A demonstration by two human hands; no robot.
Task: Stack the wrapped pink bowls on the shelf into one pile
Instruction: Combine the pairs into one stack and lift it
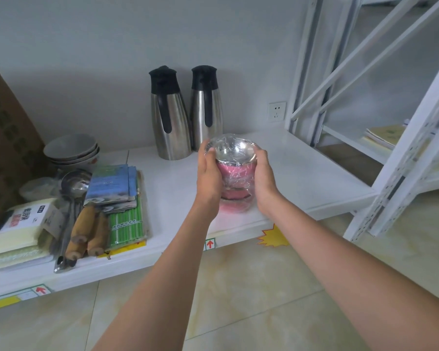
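Gripping the pink bowls [235,173], both hands hide their sides.

The left hand [208,173] and right hand [262,178] cover both flanks of the wrapped pink bowls [235,173], so how many are piled there cannot be told. The cardboard box [5,138] is cut off by the left edge. The print on the blue packets [109,183] is too blurred to read.

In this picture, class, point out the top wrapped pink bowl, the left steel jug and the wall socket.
top wrapped pink bowl [235,171]: head view, pink side wall.
left steel jug [171,127]: head view, steel body.
wall socket [277,111]: head view, faceplate centre.
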